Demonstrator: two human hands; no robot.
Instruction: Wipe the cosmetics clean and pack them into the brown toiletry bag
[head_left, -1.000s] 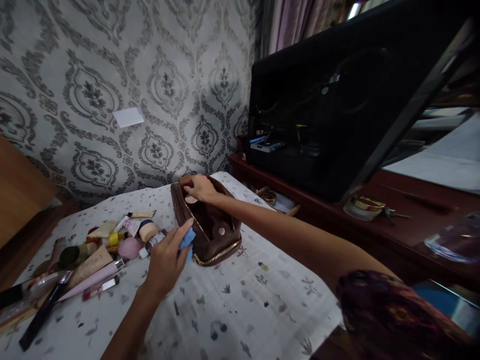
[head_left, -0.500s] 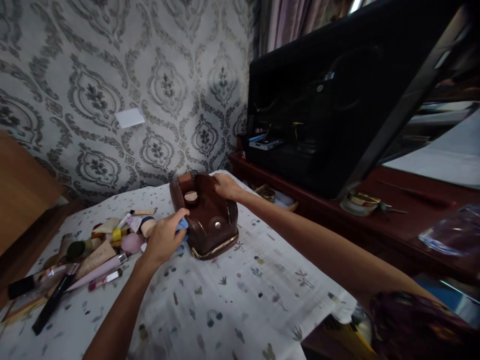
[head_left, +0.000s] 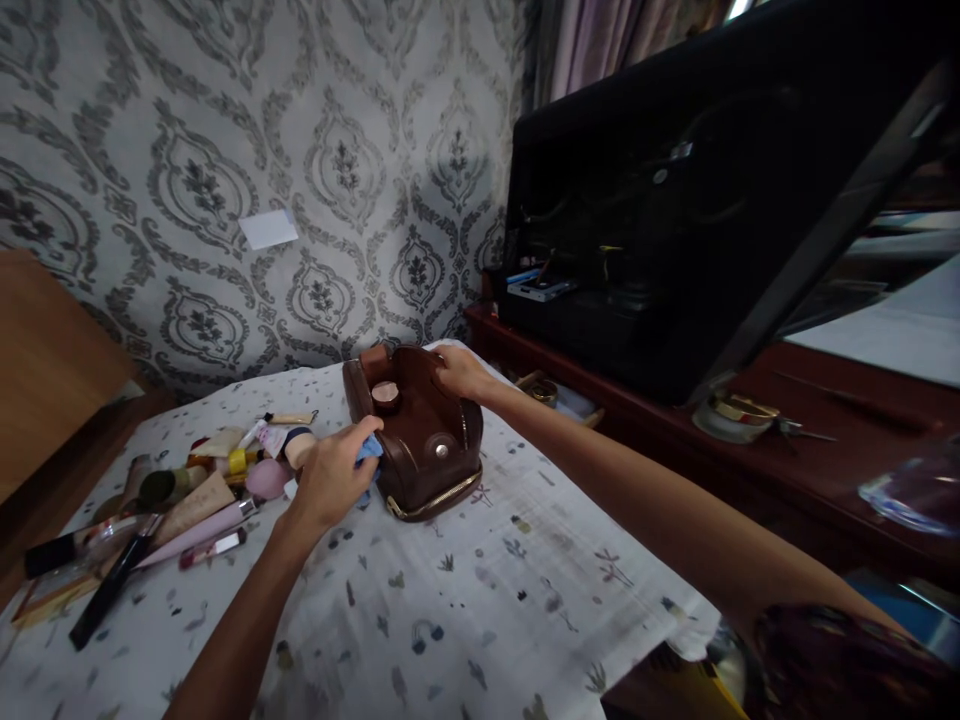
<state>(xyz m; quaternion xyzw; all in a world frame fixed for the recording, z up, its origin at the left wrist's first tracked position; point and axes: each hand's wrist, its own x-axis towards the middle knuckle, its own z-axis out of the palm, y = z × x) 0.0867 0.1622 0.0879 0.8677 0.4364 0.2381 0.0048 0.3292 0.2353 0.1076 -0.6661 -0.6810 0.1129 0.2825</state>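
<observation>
An open brown leather cosmetic bag (head_left: 416, 485) lies on the patterned white cloth (head_left: 420, 570), its gold zip along the near edge. My right hand (head_left: 459, 372) is closed on the bag's far right side, the fingertips partly hidden behind it. Pinched in my left hand (head_left: 337, 478) is a crumpled blue cloth (head_left: 370, 449), held against the bag's left edge. A small round item with a pale pink top (head_left: 385, 392) rests inside the bag, near its left wall.
Several cosmetics lie left of my left hand, among them a pink sponge (head_left: 267, 480), a black-handled brush (head_left: 112, 585) and a lilac tube (head_left: 199, 532). A cardboard box (head_left: 52, 370) stands far left. On the right, a large black screen (head_left: 637, 230) stands on a dark red desk (head_left: 840, 410).
The view has shifted slightly, so everything appears a little further right. Both hands keep their hold, with no clear movement against the bag.
</observation>
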